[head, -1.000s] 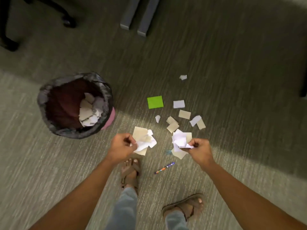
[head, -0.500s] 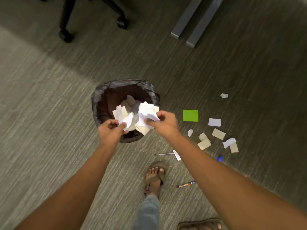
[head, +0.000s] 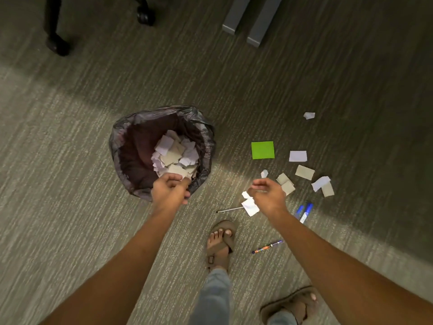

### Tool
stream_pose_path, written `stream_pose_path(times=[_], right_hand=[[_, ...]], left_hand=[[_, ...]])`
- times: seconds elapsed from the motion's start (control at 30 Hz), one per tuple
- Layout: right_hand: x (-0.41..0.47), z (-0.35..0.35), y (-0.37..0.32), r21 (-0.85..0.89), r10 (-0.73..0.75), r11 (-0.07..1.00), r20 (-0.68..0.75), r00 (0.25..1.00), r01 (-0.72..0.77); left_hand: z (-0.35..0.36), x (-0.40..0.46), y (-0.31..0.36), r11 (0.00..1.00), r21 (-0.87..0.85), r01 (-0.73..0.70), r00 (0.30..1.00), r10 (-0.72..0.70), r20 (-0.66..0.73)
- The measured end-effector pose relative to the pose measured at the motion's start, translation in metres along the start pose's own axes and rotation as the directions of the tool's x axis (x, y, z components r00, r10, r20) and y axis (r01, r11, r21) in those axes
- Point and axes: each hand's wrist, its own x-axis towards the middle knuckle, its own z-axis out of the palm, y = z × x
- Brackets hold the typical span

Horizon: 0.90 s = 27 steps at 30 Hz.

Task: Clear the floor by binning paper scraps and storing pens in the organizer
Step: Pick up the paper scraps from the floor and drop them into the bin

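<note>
A bin (head: 206, 146) lined with a dark bag holds a heap of white and tan paper scraps (head: 175, 153). My left hand (head: 169, 190) hovers over its near rim, fingers curled and holding nothing. My right hand (head: 268, 195) is to the right of the bin above the carpet, fingers loosely apart and empty. Loose scraps (head: 304, 172) and a green sticky note (head: 263, 150) lie on the floor to the right. A white scrap (head: 250, 206) lies beside a thin pen (head: 229, 209). Blue markers (head: 304, 211) and an orange-blue pen (head: 267, 247) lie nearby.
My sandalled feet (head: 221, 242) stand just below the pens on grey carpet. Chair casters (head: 57, 44) sit at the top left and grey desk legs (head: 243, 22) at the top centre. No organizer is in view.
Both hands carried handfuls of scraps from the floor to the bin and let them go into it. My right hand has since drawn back to the right, empty.
</note>
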Motion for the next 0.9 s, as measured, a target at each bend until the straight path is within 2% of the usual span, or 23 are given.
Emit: stream_pose_path(times=[0.1, 0.2, 0.27, 0.5, 0.67, 0.9], right_hand=[[0.000, -0.038, 0.038, -0.016, 0.049, 0.999, -0.068, 0.996, -0.050], [-0.001, -0.074, 0.074, 0.011, 0.091, 0.996, -0.146, 0.985, -0.091], [-0.003, -0.094, 0.095, 0.039, 0.123, 0.992, -0.170, 0.978, -0.118], [-0.023, -0.138, 0.155, 0.113, 0.169, 0.982, -0.197, 0.966, -0.149], [-0.044, -0.168, 0.179, 0.184, 0.217, 0.966, -0.181, 0.959, -0.184], [-0.052, -0.220, 0.191, 0.123, 0.175, 0.980, -0.159, 0.972, -0.157]], left_hand=[[0.033, -0.019, -0.006, 0.981, 0.172, -0.093, 0.984, 0.065, 0.164], [0.064, -0.037, -0.019, 0.913, 0.349, -0.212, 0.941, 0.094, 0.325], [0.082, -0.048, -0.028, 0.860, 0.436, -0.266, 0.920, 0.091, 0.382], [0.117, -0.088, -0.059, 0.766, 0.541, -0.346, 0.895, 0.098, 0.435], [0.128, -0.126, -0.071, 0.627, 0.652, -0.426, 0.863, 0.066, 0.500], [0.161, -0.166, -0.076, 0.512, 0.701, -0.496, 0.839, 0.075, 0.539]])
